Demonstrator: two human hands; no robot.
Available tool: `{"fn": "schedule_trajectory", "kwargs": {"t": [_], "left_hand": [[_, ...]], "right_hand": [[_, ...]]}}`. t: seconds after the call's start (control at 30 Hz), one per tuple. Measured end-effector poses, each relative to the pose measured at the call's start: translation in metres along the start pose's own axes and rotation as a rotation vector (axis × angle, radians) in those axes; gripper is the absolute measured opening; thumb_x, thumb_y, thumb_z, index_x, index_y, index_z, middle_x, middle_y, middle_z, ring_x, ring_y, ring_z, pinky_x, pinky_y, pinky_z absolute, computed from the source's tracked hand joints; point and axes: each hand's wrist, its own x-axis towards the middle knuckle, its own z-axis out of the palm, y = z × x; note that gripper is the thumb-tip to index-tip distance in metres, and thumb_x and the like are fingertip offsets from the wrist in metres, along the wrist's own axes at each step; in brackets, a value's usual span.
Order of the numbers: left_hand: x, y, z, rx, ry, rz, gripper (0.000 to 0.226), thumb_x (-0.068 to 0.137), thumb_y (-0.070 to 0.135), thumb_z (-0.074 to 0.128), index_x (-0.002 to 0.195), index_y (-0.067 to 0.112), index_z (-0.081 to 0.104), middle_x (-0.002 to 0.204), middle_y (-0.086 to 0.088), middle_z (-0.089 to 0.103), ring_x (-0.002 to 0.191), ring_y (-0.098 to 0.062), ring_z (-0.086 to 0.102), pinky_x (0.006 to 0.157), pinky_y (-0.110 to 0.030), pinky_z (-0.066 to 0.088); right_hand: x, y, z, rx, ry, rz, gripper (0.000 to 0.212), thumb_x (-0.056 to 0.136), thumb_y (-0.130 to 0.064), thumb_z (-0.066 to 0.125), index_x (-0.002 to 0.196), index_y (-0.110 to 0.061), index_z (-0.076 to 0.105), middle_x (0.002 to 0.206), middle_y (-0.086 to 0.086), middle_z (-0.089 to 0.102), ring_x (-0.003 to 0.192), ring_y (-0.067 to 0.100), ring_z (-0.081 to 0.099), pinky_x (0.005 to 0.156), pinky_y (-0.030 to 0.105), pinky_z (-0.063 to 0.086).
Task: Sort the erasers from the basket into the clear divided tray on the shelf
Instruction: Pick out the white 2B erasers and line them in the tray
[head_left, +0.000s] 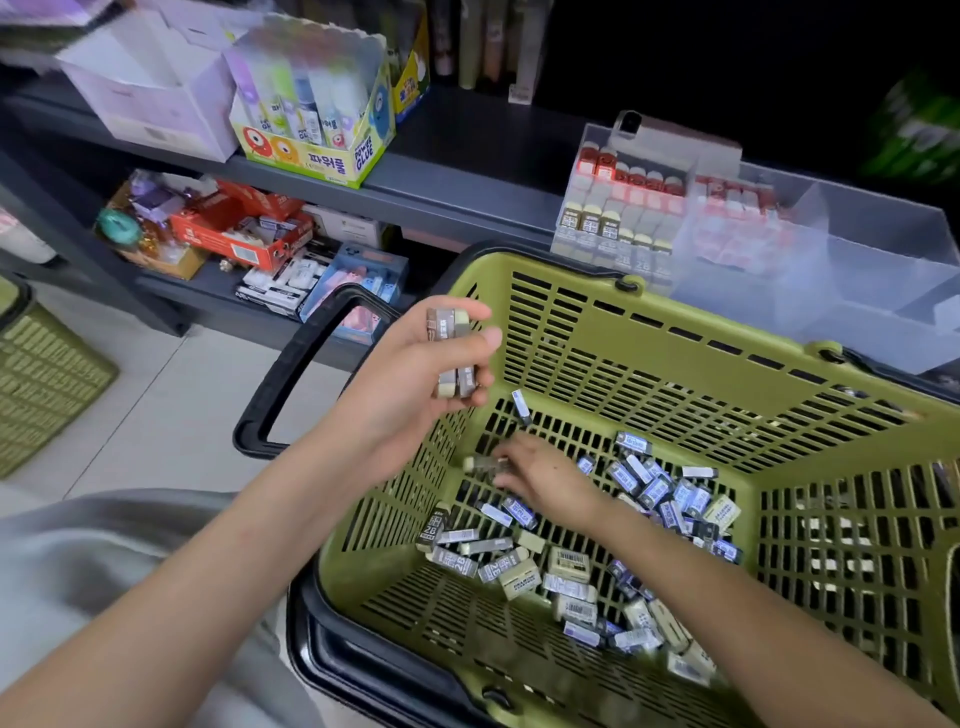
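Loose erasers (571, 571) litter the basket (675, 364) floor. Low inside, the right hand (545, 483) pinches one eraser (483, 464), long axis pointing left. Higher, the left hand (415, 384) clasps a stack (452, 353). The tray (857, 270) lies beyond the far rim, up-right of both grips; the left looks nearer.

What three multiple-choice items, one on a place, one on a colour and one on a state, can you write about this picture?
1. Where is the clear divided tray? A. on the shelf behind the basket B. inside the basket C. on the floor
2. Which colour is the basket? A. red B. olive green C. white
3. What does the left hand do? A. hangs empty B. grips a stack of erasers C. pulls the handle
Key: 1 A, it sits beyond the far rim; 2 B, its slotted walls are green; 3 B, it curls round brown-sleeved erasers.
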Motion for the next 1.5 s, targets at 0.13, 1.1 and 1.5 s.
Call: {"fn": "schedule_trajectory", "kwargs": {"t": [0.13, 1.1, 1.5], "left_hand": [[0.001, -0.008, 0.008, 0.029, 0.066, 0.009, 0.048, 0.067, 0.033, 0.073, 0.11, 0.023, 0.056, 0.069, 0.008, 0.058, 0.065, -0.009, 0.055, 0.067, -0.024, 0.049], [-0.003, 0.008, 0.011, -0.492, 0.152, 0.048, 0.028, 0.067, 0.024, 0.074, 0.084, 0.017, 0.052, 0.06, 0.0, 0.058, 0.048, -0.012, 0.057, 0.045, -0.021, 0.047], [-0.005, 0.006, 0.005, -0.427, 0.118, 0.076, 0.029, 0.07, 0.024, 0.072, 0.089, 0.016, 0.051, 0.064, -0.001, 0.056, 0.05, -0.013, 0.057, 0.045, -0.022, 0.048]], "right_hand": [[-0.031, -0.03, -0.061, 0.602, 0.177, 0.252, 0.023, 0.087, -0.035, 0.057, 0.105, -0.021, 0.059, 0.081, -0.014, 0.058, 0.068, 0.002, 0.053, 0.062, 0.013, 0.045], [-0.021, -0.063, 0.033, -0.146, -0.217, 0.147, 0.055, 0.079, -0.045, 0.067, 0.121, -0.012, 0.055, 0.122, 0.006, 0.052, 0.114, 0.023, 0.042, 0.089, 0.035, 0.041], [-0.027, -0.019, 0.04, -0.492, -0.123, -0.073, 0.056, 0.086, -0.048, 0.052, 0.127, -0.01, 0.051, 0.119, 0.005, 0.054, 0.107, 0.025, 0.043, 0.093, 0.041, 0.04]]}}
